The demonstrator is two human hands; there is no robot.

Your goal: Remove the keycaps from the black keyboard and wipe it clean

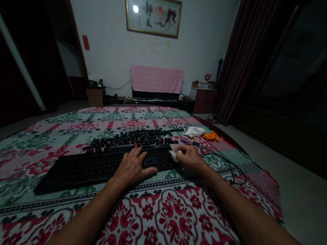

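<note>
A black keyboard frame lies on a floral bedspread. Behind it sits a heap of loose black keycaps. My left hand rests flat on the frame's right part, fingers stretched out. At the frame's right end my right hand is closed around a small white wad, perhaps a cloth or tissue, which touches the frame's edge.
A white cloth, an orange object and small tools lie right of the keycaps. A black cable loops toward the bed's right edge. A pink-covered cabinet stands at the far wall under a framed picture.
</note>
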